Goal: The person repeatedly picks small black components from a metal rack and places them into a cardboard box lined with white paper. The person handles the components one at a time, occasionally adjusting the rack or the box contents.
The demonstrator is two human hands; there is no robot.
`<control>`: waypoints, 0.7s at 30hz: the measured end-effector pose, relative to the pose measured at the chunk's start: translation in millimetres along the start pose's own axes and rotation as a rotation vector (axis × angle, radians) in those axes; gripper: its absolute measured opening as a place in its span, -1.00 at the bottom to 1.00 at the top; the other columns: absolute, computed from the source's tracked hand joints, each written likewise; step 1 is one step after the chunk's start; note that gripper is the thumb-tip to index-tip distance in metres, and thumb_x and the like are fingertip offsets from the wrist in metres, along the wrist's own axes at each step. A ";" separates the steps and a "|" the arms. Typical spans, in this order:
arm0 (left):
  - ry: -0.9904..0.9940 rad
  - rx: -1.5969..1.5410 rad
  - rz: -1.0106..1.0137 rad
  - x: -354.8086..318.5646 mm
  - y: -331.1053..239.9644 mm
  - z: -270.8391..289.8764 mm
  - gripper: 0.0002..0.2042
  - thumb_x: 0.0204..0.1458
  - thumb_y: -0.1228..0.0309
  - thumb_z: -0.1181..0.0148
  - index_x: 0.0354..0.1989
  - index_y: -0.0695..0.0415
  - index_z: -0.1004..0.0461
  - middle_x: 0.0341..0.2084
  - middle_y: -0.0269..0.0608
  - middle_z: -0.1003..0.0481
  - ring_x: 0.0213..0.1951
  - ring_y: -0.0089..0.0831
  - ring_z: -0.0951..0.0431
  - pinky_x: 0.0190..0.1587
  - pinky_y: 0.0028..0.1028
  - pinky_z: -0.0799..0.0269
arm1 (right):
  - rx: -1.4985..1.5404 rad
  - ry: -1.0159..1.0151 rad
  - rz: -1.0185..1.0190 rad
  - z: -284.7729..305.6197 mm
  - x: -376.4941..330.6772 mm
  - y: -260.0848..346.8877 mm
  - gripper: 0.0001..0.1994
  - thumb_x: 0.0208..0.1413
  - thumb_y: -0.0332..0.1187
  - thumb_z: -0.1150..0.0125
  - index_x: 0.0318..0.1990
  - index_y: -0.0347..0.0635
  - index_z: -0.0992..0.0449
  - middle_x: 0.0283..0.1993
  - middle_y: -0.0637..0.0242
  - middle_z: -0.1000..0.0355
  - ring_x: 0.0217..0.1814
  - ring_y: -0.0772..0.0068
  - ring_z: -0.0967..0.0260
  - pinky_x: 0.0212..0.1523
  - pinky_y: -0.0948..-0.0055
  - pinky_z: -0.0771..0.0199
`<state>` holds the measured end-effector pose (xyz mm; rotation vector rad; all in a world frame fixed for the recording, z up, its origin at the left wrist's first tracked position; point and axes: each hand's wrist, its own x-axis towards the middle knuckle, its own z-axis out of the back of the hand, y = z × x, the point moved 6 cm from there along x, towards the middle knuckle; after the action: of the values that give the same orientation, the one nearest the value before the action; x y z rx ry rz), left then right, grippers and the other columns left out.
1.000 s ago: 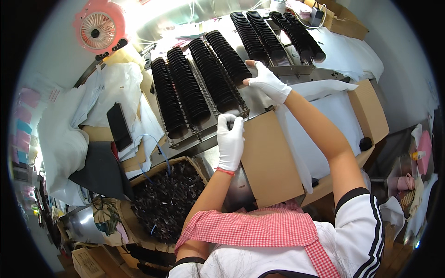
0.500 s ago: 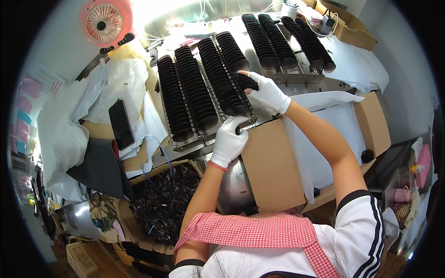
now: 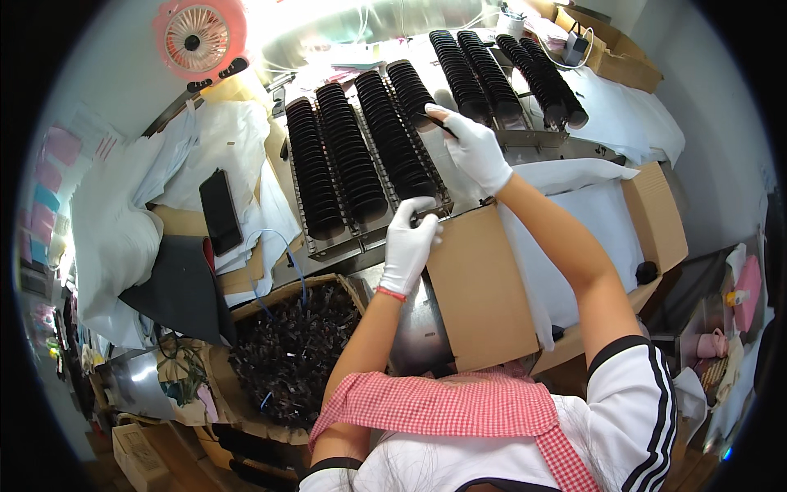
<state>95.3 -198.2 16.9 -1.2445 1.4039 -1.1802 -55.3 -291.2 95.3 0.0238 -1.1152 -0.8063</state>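
Observation:
My right hand (image 3: pixel 478 153), in a white glove with bare fingertips, is closed on a thin dark disc (image 3: pixel 448 129), seen nearly edge-on. It hovers at the near end of a shorter row of dark round discs (image 3: pixel 408 92). My left hand (image 3: pixel 408 250), gloved alike, is at the front edge of the metal rack (image 3: pixel 336 248), by the near end of a longer disc row (image 3: pixel 398 143). Its fingers are curled, the index reaching over the edge. A dark bit shows among them, too small to make out. Two more full disc rows (image 3: pixel 352 156) stand to the left.
Behind on the right, a second rack holds further disc rows (image 3: pixel 475 74). An open carton (image 3: pixel 484 287) lined with white sheet stands before me. Left of it is a box of dark scrap pieces (image 3: pixel 287 357). A phone (image 3: pixel 220 211) lies on papers; a pink fan (image 3: pixel 197 41) stands behind.
My right hand has moved slightly away and left, and the disc in it now shows more edge-on. The left hand has shifted a little, its index finger lifting and stretching out over the rack edge.

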 end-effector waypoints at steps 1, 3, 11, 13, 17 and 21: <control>-0.023 -0.222 0.117 -6.7 0.8 -3.1 -0.71 0.21 0.43 -0.09 0.10 0.15 -0.41 -0.04 -0.16 -0.49 -0.10 -0.38 -0.57 -0.09 -0.41 -0.55 | 0.049 0.055 -0.037 3.0 -1.4 13.1 -0.60 0.03 -0.60 -0.16 0.09 -0.20 -0.51 0.04 0.13 -0.54 0.03 0.13 -0.54 0.04 0.36 -0.56; -0.078 -0.834 0.133 -14.3 -8.0 -14.9 -0.55 0.29 0.09 -0.03 0.21 0.09 -0.25 -0.07 -0.18 -0.49 -0.07 -0.30 -0.56 0.05 -0.21 -0.50 | 0.150 0.153 -0.110 12.5 -16.1 47.2 -0.59 0.03 -0.54 -0.21 0.09 -0.19 -0.51 0.08 0.15 -0.52 0.10 0.11 -0.50 0.11 0.31 -0.51; -0.054 -1.069 0.494 -32.0 -1.8 -22.4 -0.86 0.22 0.34 -0.07 -0.08 -0.05 -0.43 -0.16 -0.22 -0.47 -0.12 -0.31 -0.51 -0.23 -0.36 -0.57 | 0.284 0.196 -0.382 13.9 -17.2 8.2 -0.68 0.17 -0.44 -0.14 0.08 -0.27 -0.48 0.06 0.08 -0.47 0.14 0.18 -0.45 0.15 0.30 -0.43; 0.041 -1.074 0.374 -30.1 -5.4 -20.3 -0.87 0.20 0.41 -0.04 -0.12 -0.04 -0.42 -0.11 -0.20 -0.47 -0.07 -0.24 -0.51 -0.21 -0.34 -0.59 | 0.173 0.177 -0.586 -8.4 -7.4 -48.1 -0.46 0.13 -0.38 -0.23 0.25 -0.42 -0.28 0.22 -0.09 -0.34 0.33 0.13 -0.30 0.30 0.28 -0.30; 0.096 -1.007 0.377 -18.6 0.3 -12.8 -0.88 0.20 0.46 -0.01 -0.13 -0.03 -0.41 -0.06 -0.21 -0.48 -0.07 -0.32 -0.52 -0.26 -0.36 -0.58 | 0.406 0.210 -0.668 -55.0 7.3 -99.9 -0.41 0.09 -0.48 -0.25 0.29 -0.40 -0.23 0.29 0.11 -0.25 0.27 0.33 -0.29 0.25 0.40 -0.37; -0.003 -0.152 0.086 -1.8 1.4 -1.7 -0.91 0.19 0.41 -0.13 -0.17 0.10 -0.48 -0.16 -0.32 -0.52 -0.37 -0.71 -0.45 -0.49 -0.63 -0.35 | 0.739 0.468 -0.754 -69.9 21.7 -105.6 -0.39 0.01 -0.54 -0.27 0.28 -0.39 -0.26 0.24 0.20 -0.24 0.15 0.42 -0.35 0.18 0.48 -0.41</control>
<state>93.6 -196.2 15.8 -1.2760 1.5535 -1.0286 -54.5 -405.9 37.2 1.2495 -0.8869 -0.9291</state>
